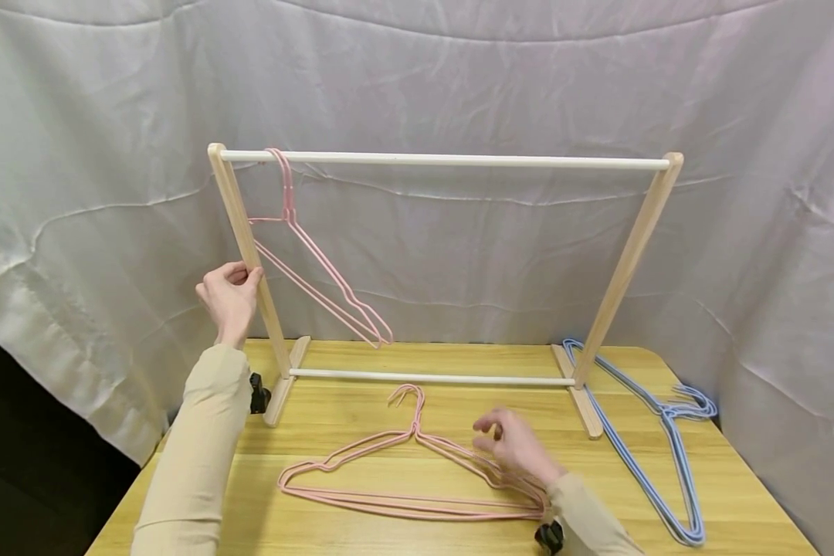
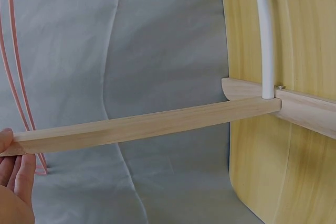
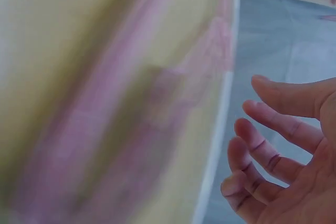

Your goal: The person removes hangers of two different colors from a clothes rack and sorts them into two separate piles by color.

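Note:
My left hand [image 1: 229,297] grips the left wooden post [image 1: 239,216] of a small garment rack, thumb on one side and fingers on the other, as the left wrist view also shows. From the rack's white top rail [image 1: 459,161], near that post, hang pink hangers [image 1: 323,262]. Several more pink hangers [image 1: 389,503] lie stacked on the table, hooks pointing toward the rack. Over their right arm hovers my right hand [image 1: 517,448], its fingers loosely bent with nothing between them. In the right wrist view, that hand [image 3: 294,150] is empty and the pink hangers are blurred.
Blue hangers [image 1: 677,448] lie in a stack at the table's right, partly behind the rack's right post [image 1: 625,270]. A white lower rail [image 1: 431,378] joins the rack's feet. Grey curtain [image 1: 472,93] hangs behind the wooden table [image 1: 347,533].

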`<state>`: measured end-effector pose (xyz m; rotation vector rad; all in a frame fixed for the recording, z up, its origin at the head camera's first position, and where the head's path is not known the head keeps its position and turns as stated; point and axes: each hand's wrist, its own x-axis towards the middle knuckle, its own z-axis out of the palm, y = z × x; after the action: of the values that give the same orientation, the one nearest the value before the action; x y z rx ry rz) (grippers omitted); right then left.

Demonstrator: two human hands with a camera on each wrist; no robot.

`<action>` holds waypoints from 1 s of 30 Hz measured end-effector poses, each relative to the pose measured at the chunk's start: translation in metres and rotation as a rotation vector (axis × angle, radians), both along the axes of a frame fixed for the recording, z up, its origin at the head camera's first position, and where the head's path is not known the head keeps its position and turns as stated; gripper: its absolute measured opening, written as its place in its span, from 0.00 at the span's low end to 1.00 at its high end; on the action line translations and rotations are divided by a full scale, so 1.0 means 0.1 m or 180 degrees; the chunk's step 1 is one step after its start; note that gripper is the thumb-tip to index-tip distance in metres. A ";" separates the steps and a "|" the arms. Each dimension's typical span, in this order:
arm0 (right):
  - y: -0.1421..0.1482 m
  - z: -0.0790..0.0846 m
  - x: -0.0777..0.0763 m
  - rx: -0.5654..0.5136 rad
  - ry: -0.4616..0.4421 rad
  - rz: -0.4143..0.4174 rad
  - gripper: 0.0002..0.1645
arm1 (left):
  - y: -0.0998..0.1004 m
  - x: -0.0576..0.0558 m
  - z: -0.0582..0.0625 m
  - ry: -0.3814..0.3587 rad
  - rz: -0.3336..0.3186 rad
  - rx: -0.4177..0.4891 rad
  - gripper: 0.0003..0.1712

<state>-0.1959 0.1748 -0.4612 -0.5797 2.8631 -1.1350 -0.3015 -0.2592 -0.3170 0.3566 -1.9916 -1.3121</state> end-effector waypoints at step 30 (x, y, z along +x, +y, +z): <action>-1.86 1.97 -1.01 -0.2182 -0.0898 0.0712 0.21 | 0.01 0.03 0.02 -0.0072 0.0000 0.0022 0.18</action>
<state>-0.2969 -0.0114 -0.2642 -0.6547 2.0733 -1.9603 -0.2989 -0.2579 -0.3147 0.3764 -2.0063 -1.3206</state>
